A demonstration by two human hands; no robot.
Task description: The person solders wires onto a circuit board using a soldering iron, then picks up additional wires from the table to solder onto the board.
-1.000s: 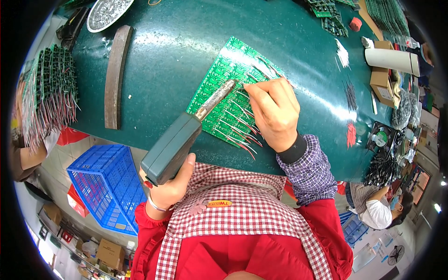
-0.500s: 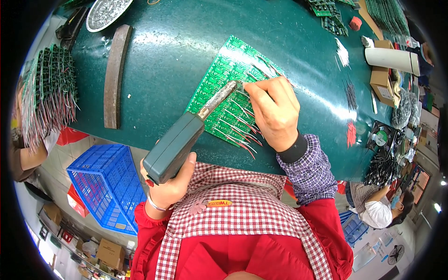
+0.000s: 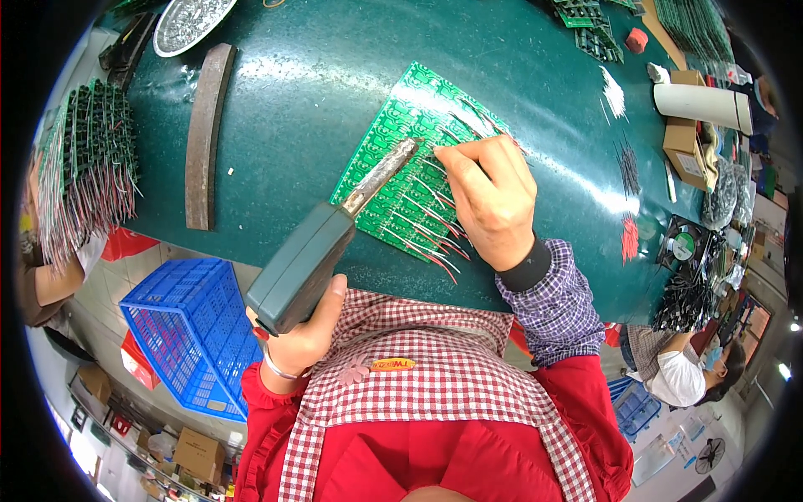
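A green circuit board panel [image 3: 400,132] lies on the dark green table [image 3: 318,100], with several red and white wires sticking out toward me. My left hand [image 3: 305,339] grips a grey-green soldering gun [image 3: 314,255] whose metal tip reaches the board near its middle. My right hand [image 3: 493,201] rests on the board with pinched fingers, holding a thin wire at the gun's tip.
A dark curved bar [image 3: 205,138] lies on the table at left. A rack of wired boards [image 3: 79,167] stands at far left, a blue crate [image 3: 188,335] below the table edge. A white tube [image 3: 698,105], cardboard box [image 3: 686,142] and loose wires sit at right. Another person [image 3: 686,376] sits lower right.
The soldering gun's tip and my right hand's fingers have shifted slightly along the board; otherwise nothing has moved.
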